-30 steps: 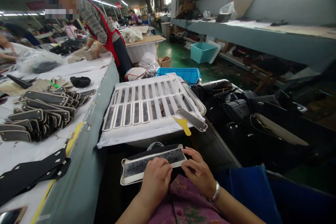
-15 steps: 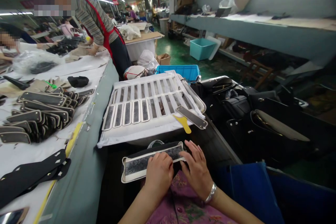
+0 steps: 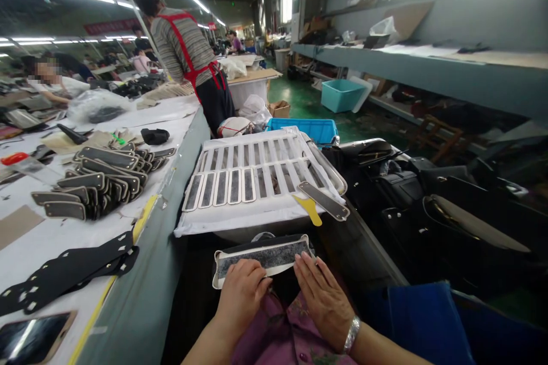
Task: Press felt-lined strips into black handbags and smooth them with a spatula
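Observation:
A long white-edged strip with a dark grey middle (image 3: pixel 265 255) lies across my lap. My left hand (image 3: pixel 240 295) presses its near edge with curled fingers. My right hand (image 3: pixel 322 296) lies flat with fingers stretched out, its fingertips on the strip's right end. In front of me stands a white tray (image 3: pixel 240 217) with rows of similar strips. A yellow scraper (image 3: pixel 309 208) and a grey strip (image 3: pixel 323 201) rest on the tray's right corner.
A long worktable (image 3: pixel 141 296) on my left bears stacked black strips (image 3: pixel 94 182), black leather pieces (image 3: pixel 64 274) and a phone (image 3: pixel 29 335). A person in a red apron (image 3: pixel 188 63) works at its far end. Black bags (image 3: pixel 428 205) pile up on my right, blue bins behind.
The camera has turned a little left and up. My hands slid toward me along the strip, and my right hand now lies flatter on its right end.

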The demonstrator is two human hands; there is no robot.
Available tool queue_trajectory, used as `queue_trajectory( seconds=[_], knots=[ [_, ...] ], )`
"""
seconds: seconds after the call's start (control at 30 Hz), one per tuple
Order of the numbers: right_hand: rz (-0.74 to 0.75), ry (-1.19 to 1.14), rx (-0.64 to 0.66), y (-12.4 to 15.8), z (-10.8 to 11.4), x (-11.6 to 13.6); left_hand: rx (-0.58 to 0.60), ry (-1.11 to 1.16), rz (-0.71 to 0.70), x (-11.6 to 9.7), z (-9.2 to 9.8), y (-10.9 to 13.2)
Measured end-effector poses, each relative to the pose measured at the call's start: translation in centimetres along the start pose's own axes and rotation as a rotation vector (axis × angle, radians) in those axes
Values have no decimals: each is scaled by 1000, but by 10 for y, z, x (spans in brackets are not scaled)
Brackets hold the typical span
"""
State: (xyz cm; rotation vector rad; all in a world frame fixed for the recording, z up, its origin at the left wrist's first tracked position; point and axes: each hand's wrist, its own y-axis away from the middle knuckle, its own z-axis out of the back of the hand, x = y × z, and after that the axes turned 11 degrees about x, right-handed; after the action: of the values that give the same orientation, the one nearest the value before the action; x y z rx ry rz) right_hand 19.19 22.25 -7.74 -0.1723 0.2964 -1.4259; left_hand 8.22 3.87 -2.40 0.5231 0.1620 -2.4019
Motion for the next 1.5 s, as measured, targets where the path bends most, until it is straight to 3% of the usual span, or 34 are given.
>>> queue_trajectory(
  seconds=[0.27, 0.53, 0.63, 0.77, 0.87, 0.97, 1.23, 1.5],
  knots=[
    [65, -41, -49, -8, -9, 12, -22, -92, 82, -9, -4, -10],
    [158, -85, -62, -29, -21, 32, 70, -97, 162, -12, 0, -20],
    [121, -97, -74, -35, -21, 36, 74, -17, 148, 2, 8, -13],
    [124, -77, -66, -37, -17, 33, -32, 71, 145, 34, 24, 11],
    [137, -67, -48, -37, -15, 35, -40, 69, 110, 53, 28, 22],
    [138, -67, -43, -41, -15, 41, -36, 68, 114, 58, 27, 21],
    [217, -125, -45, -57, -28, 64, -31, 43, 191, 49, 24, 15],
    [266, -137, -26, -69, -27, 80, -129, 281, 156, 85, 23, 41]
  ],
)
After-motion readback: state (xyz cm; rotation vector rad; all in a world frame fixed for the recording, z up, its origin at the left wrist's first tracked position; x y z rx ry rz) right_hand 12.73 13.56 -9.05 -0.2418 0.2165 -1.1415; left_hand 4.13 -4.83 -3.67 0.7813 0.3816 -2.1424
